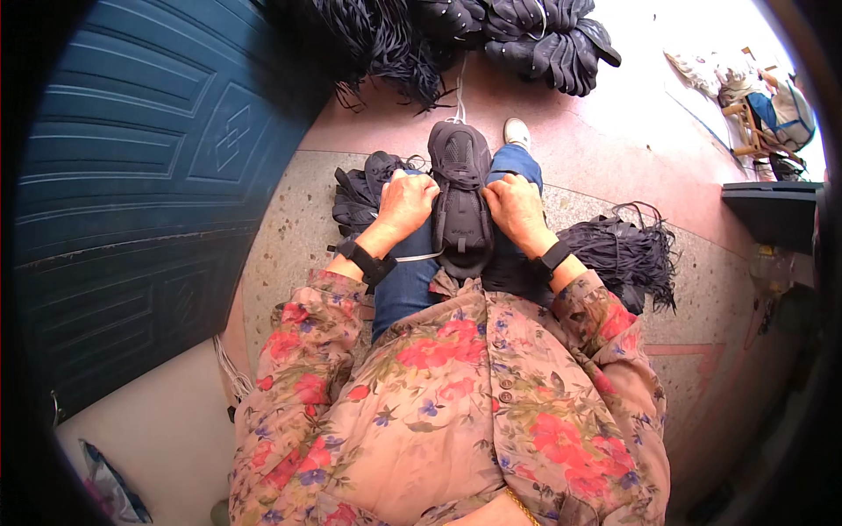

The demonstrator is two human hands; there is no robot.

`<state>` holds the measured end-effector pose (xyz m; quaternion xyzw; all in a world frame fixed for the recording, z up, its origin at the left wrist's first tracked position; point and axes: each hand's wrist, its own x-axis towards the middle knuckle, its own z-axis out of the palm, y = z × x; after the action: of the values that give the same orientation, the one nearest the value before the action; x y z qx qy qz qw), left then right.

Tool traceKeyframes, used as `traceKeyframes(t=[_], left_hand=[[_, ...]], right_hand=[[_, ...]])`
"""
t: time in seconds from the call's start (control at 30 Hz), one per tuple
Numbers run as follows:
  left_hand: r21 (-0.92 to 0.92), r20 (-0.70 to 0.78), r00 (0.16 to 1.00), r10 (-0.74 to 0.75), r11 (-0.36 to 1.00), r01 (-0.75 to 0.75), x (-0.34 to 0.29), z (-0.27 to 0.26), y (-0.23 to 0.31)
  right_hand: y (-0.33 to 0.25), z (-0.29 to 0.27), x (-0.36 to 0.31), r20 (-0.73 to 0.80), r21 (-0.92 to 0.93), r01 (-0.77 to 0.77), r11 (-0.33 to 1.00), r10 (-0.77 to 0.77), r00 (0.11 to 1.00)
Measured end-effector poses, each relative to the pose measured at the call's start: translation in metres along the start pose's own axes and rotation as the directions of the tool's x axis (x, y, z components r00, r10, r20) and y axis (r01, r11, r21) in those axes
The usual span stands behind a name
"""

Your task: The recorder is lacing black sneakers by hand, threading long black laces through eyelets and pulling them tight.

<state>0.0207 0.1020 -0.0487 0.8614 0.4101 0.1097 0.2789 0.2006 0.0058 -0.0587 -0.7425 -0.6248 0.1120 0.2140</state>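
A black shoe upper [462, 215] lies lengthwise across my lap, between my knees, its mesh part pointing away from me. My left hand [405, 203] has its fingers curled and pressed together at the upper's left edge. At the opposite edge my right hand [517, 209] pinches in the same way, a little lower. What exactly lies between the fingertips is too small to see. A thin white cord [419, 258] runs from the upper's left side toward my left wrist. Other white strings [460, 98] trail from its far end.
Black shoe uppers [358, 195] are piled on the floor by my left leg. A bundle with black straps [624, 250] lies at my right. Larger heaps of black pieces [544, 48] sit ahead. A blue panelled door [132, 167] stands left; a dark table [772, 210] is at right.
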Motion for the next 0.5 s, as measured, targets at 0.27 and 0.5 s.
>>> traceKeyframes(t=[0.27, 0.5], left_hand=[[0.278, -0.129, 0.991, 0.037, 0.961, 0.0, -0.023, 0.005, 0.037], [0.159, -0.118, 0.989, 0.085, 0.985, -0.066, -0.02, 0.001, 0.026]], right_hand=[[-0.014, -0.011, -0.008, 0.052, -0.044, 0.005, 0.999, -0.002, 0.999], [-0.001, -0.005, -0.007, 0.082, 0.118, 0.054, 0.991, -0.064, 0.995]])
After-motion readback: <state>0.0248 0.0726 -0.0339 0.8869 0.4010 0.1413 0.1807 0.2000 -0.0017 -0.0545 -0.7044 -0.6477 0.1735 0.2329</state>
